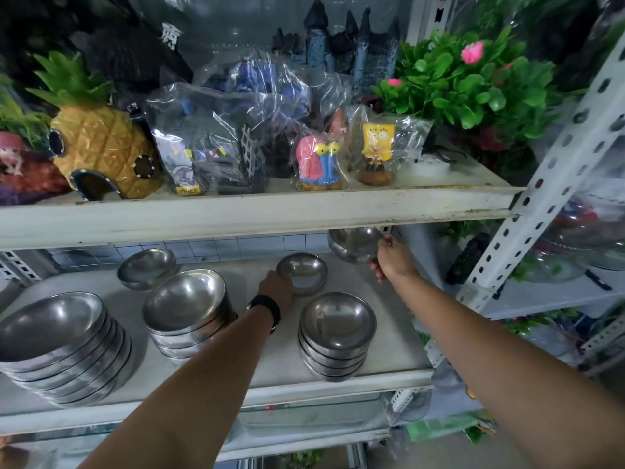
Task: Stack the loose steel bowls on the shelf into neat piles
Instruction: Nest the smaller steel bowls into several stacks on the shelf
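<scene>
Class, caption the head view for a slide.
Left hand grips a small steel bowl on the shelf; right hand holds a second bowl raised behind stacked piles.

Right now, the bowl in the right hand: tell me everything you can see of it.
The held bowl is round and shallow, of dull, scuffed steel with a thin rim. It is tilted, its hollow facing the camera, at the back right over the lower shelf. Its top edge is hidden behind the upper shelf's lip. The right hand grips its right rim. It looks empty and touches no other bowl. Whether its base rests on the shelf is unclear.
</scene>
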Motion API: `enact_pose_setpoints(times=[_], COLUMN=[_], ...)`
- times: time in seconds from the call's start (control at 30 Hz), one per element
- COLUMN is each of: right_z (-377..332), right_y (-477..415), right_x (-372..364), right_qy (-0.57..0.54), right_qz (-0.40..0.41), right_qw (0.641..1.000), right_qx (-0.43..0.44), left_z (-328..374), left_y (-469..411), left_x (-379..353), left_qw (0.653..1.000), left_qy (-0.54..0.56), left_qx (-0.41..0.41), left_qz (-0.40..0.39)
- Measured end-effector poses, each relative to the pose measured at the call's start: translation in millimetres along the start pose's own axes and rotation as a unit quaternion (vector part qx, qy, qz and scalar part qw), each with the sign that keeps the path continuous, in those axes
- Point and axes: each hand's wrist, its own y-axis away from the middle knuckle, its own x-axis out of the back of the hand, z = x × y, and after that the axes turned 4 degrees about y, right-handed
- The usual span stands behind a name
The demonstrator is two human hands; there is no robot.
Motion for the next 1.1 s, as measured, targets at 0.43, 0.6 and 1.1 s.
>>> enact_pose_setpoints(times=[0.43, 0.6, 1.1], right_z=[-17.0, -7.1, 18.6], right_y=[85.8, 109.8, 136.2], right_x=[31.4, 30.8, 25.0], right_qy=[-0.044, 0.01, 0.153], right_qz=[-0.07, -0.069, -0.074], right_qw=[0.994, 0.991, 0.972], right_qx=[0.066, 0.112, 0.161], left_z=[11.5, 22.2, 55.0], left_y=[27.5, 43.1, 81.9], left_x=[30.1, 36.9, 36.4], left_qw=[0.996, 0.995, 0.987], left_qy=[0.078, 0.094, 0.123], left_qx=[-0.021, -0.021, -0.086], left_qz=[0.036, 0.038, 0.057])
